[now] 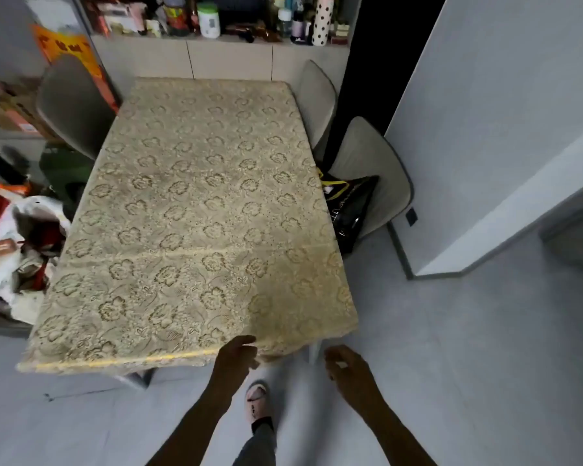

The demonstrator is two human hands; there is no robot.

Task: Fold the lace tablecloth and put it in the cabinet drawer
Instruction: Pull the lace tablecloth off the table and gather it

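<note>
While spread flat, lace tablecloth (196,210): soft, light, limp; take its near hem, where left hand (238,358) pinches; right hand (345,366) beside, fingers loosely curled, empty.

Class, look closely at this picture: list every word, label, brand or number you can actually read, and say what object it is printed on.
None can be read for certain.
Orange poster by the left chair: large yellow characters, too blurred to read.
Black bag on the right chair: pale lettering, too blurred.
Bottles and jars on the shelf: labels too small.
Small tag in the red and white pile: blurred.
Lace tablecloth: flower pattern only, no text.
</note>
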